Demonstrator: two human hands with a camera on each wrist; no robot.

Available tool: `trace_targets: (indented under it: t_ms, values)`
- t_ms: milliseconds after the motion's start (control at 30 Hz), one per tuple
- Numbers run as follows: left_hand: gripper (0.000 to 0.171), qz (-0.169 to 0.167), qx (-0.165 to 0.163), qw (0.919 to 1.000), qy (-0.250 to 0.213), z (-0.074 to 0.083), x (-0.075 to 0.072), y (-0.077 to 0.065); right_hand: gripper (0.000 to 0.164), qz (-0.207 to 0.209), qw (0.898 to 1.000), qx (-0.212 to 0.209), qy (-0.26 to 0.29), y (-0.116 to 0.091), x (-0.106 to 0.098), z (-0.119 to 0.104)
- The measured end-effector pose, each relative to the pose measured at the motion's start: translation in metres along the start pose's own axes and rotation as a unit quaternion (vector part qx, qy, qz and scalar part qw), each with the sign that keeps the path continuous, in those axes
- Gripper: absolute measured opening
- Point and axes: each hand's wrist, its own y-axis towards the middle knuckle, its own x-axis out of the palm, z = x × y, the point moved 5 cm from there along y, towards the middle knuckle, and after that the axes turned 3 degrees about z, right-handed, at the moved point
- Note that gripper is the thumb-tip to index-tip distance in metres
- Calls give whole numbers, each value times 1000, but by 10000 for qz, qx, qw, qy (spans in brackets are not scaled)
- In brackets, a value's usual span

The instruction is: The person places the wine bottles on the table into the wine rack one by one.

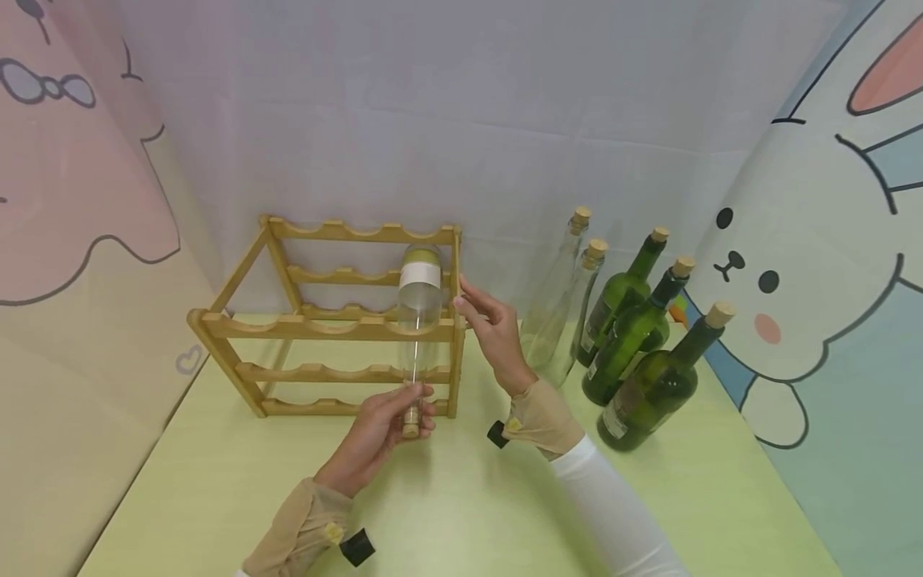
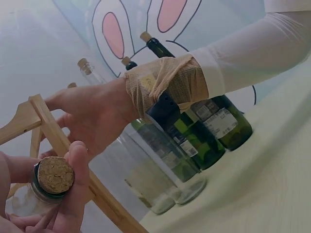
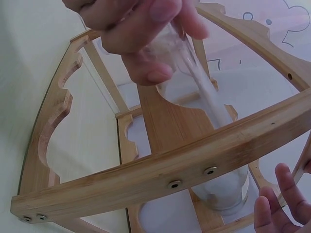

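Note:
A clear glass bottle [image 1: 417, 324] with a pale label lies in the right end of the wooden wine rack [image 1: 332, 327], its corked neck pointing toward me. The left hand [image 1: 382, 433] holds that bottle by the neck. Its thumb and fingers lie around the neck just behind the cork [image 2: 56, 174], seen end-on in the left wrist view. At the rack's right side, the right hand [image 1: 496, 332] grips the upper frame between thumb and fingers. In the right wrist view, some of its fingertips [image 3: 286, 187] show beside the frame; part of the hand is out of view.
To the right stand two clear corked bottles [image 1: 577, 312] and three green corked bottles [image 1: 652, 385], close together. Behind the rack hangs a pale curtain [image 1: 505, 104]. The light green table [image 1: 461, 513] spreads in front of the rack.

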Motion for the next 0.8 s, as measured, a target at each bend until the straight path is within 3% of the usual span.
trace_targets:
  t_ms: [300, 400, 600, 800]
  values:
    - [39, 620, -79, 9970, 451, -2, -5, 2, 44, -10, 10000, -1, -33, -1, 0, -1]
    - [40, 534, -168, 9972, 491, -5, -4, 5, 45, -4, 10000, -37, -60, -1, -1, 0]
    - [40, -76, -218, 9984, 514, -7, 3, 8, 45, 27, 9999, -87, -41, 0, -1, 0]
    - [36, 148, -88, 9968, 784, -7, 5, 8, 45, 0, 10000, -49, -69, 0, -1, 0]
